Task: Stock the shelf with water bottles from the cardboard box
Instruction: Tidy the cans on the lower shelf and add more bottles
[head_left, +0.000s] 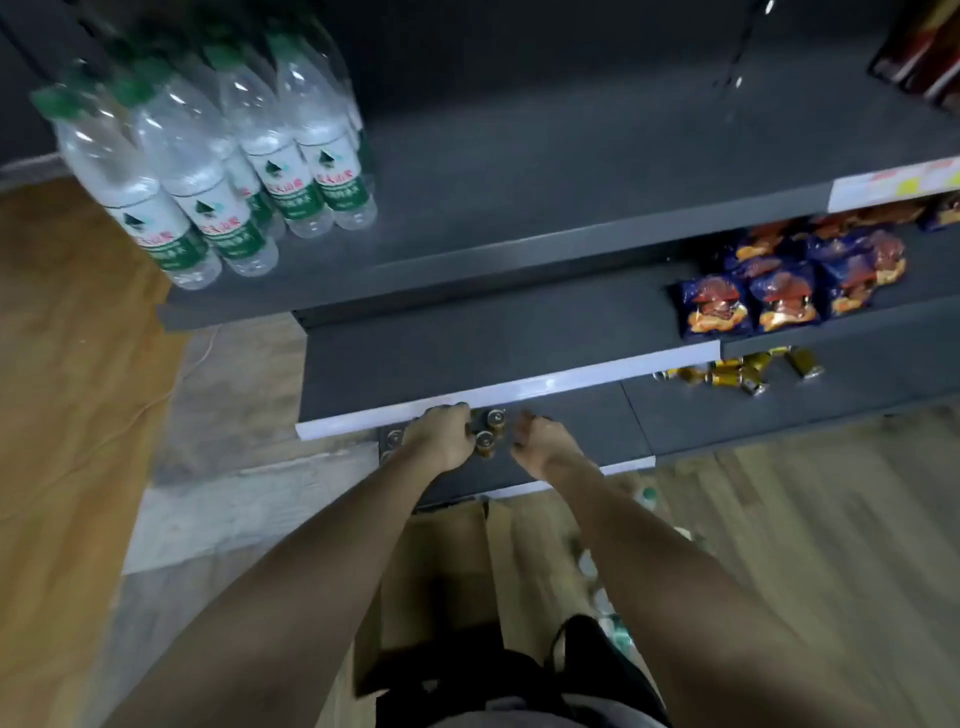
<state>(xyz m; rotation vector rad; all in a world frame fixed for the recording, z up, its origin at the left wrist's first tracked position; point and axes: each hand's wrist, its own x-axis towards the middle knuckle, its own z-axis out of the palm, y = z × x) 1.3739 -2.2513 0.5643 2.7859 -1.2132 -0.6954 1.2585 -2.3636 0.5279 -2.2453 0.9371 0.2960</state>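
- Dark grey shelf unit (545, 171): several tiers, seen from above; the upper tier carries the stock on its left end.
- Wooden floor (810, 519): lies in front of the unit, with a paler strip on the left.
- Cardboard box (447, 561): stands on the floor below the lowest tier, between the two forearms; several water bottles lie blurred on the floor to its right.
- Water bottles (208, 171): a tight cluster with green caps and green-and-white labels, upright on the left end of the upper tier.
- Snack bags (779, 291): blue and orange packs grouped at the right of the middle tier.
- Gold cans (748, 369): a loose group on the lowest tier, right side.
- Left hand (441, 436): reaches onto the lowest tier, fingers curled down beside small gold cans (491, 431); whether it grips one cannot be told.
- Right hand (545, 447): just right of those cans, fingers loosely bent, holding nothing visible.
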